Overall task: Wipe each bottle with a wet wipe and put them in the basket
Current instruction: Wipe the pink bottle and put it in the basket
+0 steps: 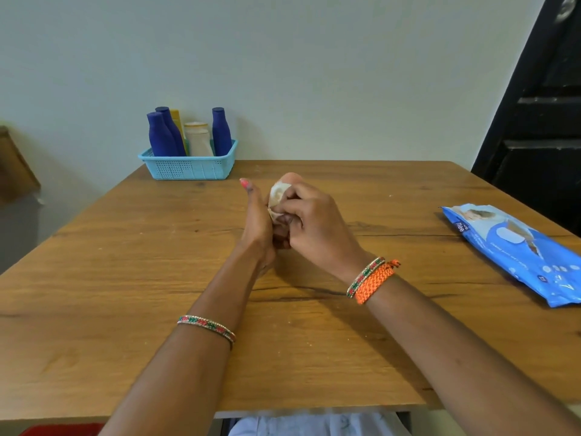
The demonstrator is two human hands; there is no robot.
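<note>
Over the middle of the wooden table (125,278), my left hand (258,223) grips a small peach-coloured bottle (291,177) from the left, thumb pointing up. My right hand (314,226) pinches a white wet wipe (278,194) against the bottle's side. Most of the bottle is hidden by the wipe and my fingers. A light blue basket (188,169) stands at the table's far edge by the wall. It holds three dark blue bottles (161,135), a yellow bottle (176,119) and a beige bottle (198,138), all upright.
A blue pack of wet wipes (515,251) lies near the table's right edge. A dark door (540,121) stands at the far right, and a brown piece of furniture (15,165) sits at the left.
</note>
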